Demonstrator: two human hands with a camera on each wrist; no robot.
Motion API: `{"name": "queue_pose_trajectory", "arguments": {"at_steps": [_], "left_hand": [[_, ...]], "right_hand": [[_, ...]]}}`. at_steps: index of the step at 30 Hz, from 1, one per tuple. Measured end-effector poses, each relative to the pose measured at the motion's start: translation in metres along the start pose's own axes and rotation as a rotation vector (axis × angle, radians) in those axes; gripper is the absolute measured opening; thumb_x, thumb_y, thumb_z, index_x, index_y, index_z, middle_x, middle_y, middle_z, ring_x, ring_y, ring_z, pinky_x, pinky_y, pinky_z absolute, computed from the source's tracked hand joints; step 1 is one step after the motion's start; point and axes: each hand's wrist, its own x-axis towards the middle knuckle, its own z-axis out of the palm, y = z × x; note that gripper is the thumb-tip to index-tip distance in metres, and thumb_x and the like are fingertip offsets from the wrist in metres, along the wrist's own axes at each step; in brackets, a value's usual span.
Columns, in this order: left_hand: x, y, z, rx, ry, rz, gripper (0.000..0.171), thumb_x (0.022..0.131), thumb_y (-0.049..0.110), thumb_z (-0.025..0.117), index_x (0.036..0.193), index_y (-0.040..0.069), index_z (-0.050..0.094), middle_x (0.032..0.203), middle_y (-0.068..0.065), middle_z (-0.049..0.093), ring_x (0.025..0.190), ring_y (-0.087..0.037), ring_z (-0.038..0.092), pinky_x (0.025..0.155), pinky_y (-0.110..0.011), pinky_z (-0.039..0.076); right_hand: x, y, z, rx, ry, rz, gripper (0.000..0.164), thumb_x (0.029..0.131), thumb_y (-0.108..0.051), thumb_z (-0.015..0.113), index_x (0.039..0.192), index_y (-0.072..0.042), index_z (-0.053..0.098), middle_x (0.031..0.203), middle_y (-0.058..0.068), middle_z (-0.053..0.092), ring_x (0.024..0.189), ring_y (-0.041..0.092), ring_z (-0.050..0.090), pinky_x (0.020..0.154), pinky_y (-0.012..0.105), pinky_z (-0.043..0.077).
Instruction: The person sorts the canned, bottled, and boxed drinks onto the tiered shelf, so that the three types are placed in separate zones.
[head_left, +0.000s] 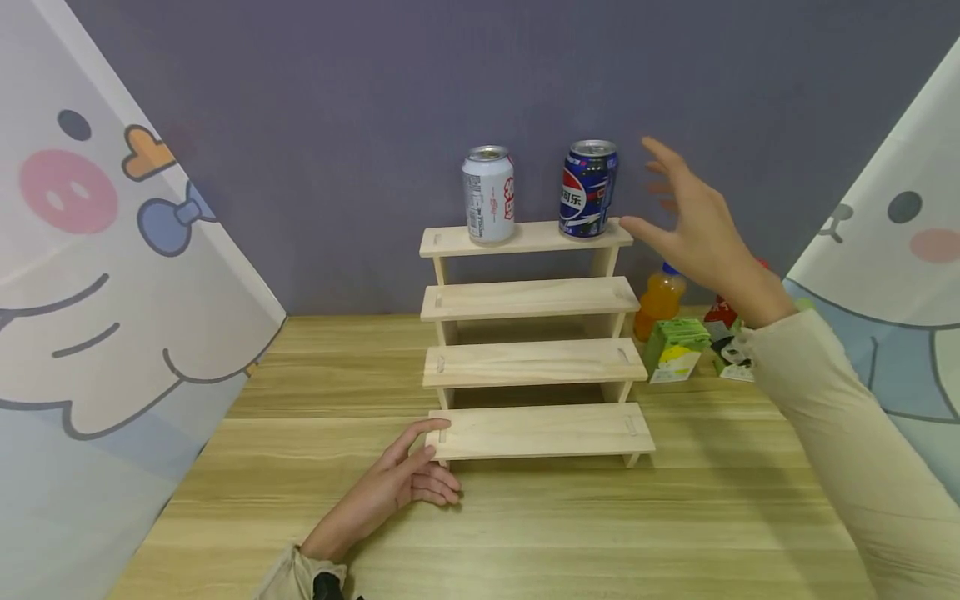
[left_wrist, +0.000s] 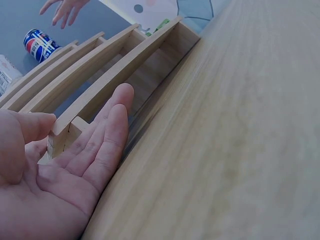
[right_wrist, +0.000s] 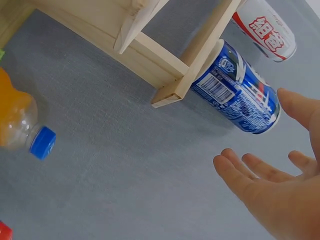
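A four-step wooden display rack (head_left: 536, 364) stands on the table. My left hand (head_left: 408, 477) pinches the left end of its lowest step between thumb and forefinger; the other fingers extend beneath, as the left wrist view shows. On the top step a blue Pepsi can (head_left: 588, 190) stands upright near the right end. Left of it is a white soda can (head_left: 489, 196) with red lettering, also upright. My right hand (head_left: 693, 218) hovers just right of the Pepsi can, apart from it, fingers spread and nothing in them.
Right of the rack stand an orange drink bottle (head_left: 660, 302) with a blue cap and a green juice carton (head_left: 677, 348). More packages (head_left: 733, 354) sit partly hidden behind my right forearm. A grey wall (head_left: 360, 167) rises behind, with cartoon-printed panels (head_left: 112, 250) on both sides.
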Motion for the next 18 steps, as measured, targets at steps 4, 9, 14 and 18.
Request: {"name": "queue_pose_trajectory", "arguments": {"at_steps": [4,9,14,18], "left_hand": [[0.000,-0.001,0.000,0.002,0.001,0.007,0.045,0.112,0.020,0.029,0.156,0.016,0.020,0.108,-0.030,0.068,0.098,-0.037,0.070,0.085,-0.041,0.058],[-0.001,0.001,0.001,0.005,0.009,-0.001,0.046,0.112,0.021,0.030,0.156,0.016,0.020,0.108,-0.031,0.068,0.098,-0.037,0.070,0.086,-0.042,0.058],[-0.001,0.001,0.001,0.002,0.002,0.001,0.045,0.112,0.021,0.029,0.156,0.016,0.020,0.109,-0.031,0.068,0.098,-0.037,0.070,0.086,-0.043,0.058],[-0.001,0.001,0.002,0.004,0.012,-0.016,0.045,0.112,0.022,0.030,0.156,0.017,0.021,0.108,-0.030,0.068,0.098,-0.037,0.070,0.087,-0.041,0.058]], "right_hand": [[-0.009,-0.002,-0.004,-0.032,-0.002,-0.010,0.085,0.094,-0.021,0.071,0.158,-0.038,0.018,0.154,0.016,0.040,0.130,0.044,0.049,0.103,0.063,0.041],[-0.018,-0.004,-0.009,-0.055,-0.016,-0.004,0.083,0.094,-0.021,0.072,0.158,-0.036,0.021,0.152,0.017,0.042,0.130,0.045,0.049,0.104,0.062,0.041],[-0.030,-0.003,-0.013,-0.064,-0.029,0.020,0.079,0.095,-0.025,0.071,0.158,-0.033,0.024,0.153,0.016,0.042,0.131,0.046,0.048,0.105,0.062,0.040],[-0.045,0.001,-0.012,-0.066,-0.034,0.036,0.076,0.095,-0.028,0.071,0.158,-0.029,0.027,0.153,0.018,0.042,0.131,0.047,0.047,0.104,0.064,0.038]]}}
